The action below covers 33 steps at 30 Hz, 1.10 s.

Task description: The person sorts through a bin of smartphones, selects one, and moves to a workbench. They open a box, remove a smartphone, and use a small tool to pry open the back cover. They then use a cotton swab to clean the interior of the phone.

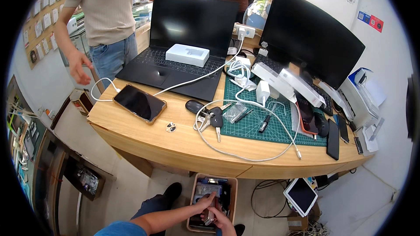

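Down below the desk front, my left hand (204, 202) and my right hand (219, 218) meet over a pinkish plastic bin (235, 192). Between them they grip a small stack of slim flat devices (210, 213), which look like phones seen edge-on. My fingers are closed round the stack from both sides, and they hide part of it. Inside the bin lie flat devices (207, 189), some dark and some silvery. My forearms hide part of what is in there.
Above the bin, the wooden desk (183, 148) holds a laptop (175, 65), a charging phone (140, 103), keys (215, 117), a green mat (245, 129) and a looped white cable (245, 158). A person (109, 13) stands left. Black cables (256, 201) and a white tablet (301, 196) are right.
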Tool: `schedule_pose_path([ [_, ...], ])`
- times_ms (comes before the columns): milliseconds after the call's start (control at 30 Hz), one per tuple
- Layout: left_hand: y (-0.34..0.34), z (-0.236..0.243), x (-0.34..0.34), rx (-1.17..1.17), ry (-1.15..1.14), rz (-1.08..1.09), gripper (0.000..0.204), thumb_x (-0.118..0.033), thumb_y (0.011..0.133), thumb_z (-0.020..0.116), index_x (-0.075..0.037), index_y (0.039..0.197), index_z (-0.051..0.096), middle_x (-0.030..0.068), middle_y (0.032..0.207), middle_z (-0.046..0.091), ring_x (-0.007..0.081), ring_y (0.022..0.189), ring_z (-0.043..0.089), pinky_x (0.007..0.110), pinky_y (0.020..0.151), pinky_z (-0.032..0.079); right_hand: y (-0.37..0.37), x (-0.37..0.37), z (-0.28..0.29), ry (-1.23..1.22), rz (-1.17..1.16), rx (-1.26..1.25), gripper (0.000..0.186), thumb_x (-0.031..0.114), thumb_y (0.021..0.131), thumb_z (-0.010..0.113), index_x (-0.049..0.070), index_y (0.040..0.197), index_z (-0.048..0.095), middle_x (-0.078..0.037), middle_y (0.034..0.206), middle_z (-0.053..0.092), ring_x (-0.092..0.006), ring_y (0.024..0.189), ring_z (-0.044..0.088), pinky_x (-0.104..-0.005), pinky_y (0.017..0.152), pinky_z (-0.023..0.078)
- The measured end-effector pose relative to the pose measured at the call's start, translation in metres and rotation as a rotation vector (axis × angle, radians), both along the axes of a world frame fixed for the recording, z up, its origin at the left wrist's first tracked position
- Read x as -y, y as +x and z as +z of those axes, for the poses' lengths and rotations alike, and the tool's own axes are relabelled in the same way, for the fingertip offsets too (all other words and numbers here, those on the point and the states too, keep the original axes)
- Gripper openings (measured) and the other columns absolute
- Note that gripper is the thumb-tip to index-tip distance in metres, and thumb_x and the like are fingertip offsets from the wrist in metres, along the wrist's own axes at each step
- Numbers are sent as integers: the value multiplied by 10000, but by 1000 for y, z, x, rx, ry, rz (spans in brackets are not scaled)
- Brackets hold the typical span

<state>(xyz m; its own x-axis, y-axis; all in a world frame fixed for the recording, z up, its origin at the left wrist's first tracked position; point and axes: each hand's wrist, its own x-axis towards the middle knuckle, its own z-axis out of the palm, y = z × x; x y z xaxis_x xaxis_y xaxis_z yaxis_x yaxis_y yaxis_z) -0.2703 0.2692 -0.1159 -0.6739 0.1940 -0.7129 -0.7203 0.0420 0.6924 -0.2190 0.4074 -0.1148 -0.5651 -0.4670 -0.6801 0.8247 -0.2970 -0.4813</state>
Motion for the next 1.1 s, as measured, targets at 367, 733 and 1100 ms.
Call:
schedule_pose_path([
  [367, 5, 15, 4, -128, -110, 51, 651, -555, 1023, 346, 15, 1243, 571, 232, 1149, 643, 347, 1039, 630, 424, 883, 491, -5, 11, 24, 28, -26, -100, 529, 151, 945, 541, 82, 1410, 299, -186, 986, 659, -298, 808, 709, -419, 650, 624],
  [733, 2, -18, 7, -135, -69, 109, 540, -475, 1024, 427, 10, 1184, 603, 215, 1095, 665, 345, 980, 642, 421, 856, 487, -9, 15, 45, 27, -23, -32, 504, 257, 962, 586, 97, 1383, 360, -180, 1015, 668, -306, 887, 704, -475, 742, 615],
  [1100, 3, -2, 3, -203, -165, 66, 615, -563, 994, 440, 0, 1147, 634, 221, 1050, 678, 347, 960, 653, 418, 814, 495, 0, 2, 30, 34, -15, 49, 522, 327, 938, 630, 80, 1350, 427, -158, 1012, 676, -317, 908, 703, -485, 743, 613],
])
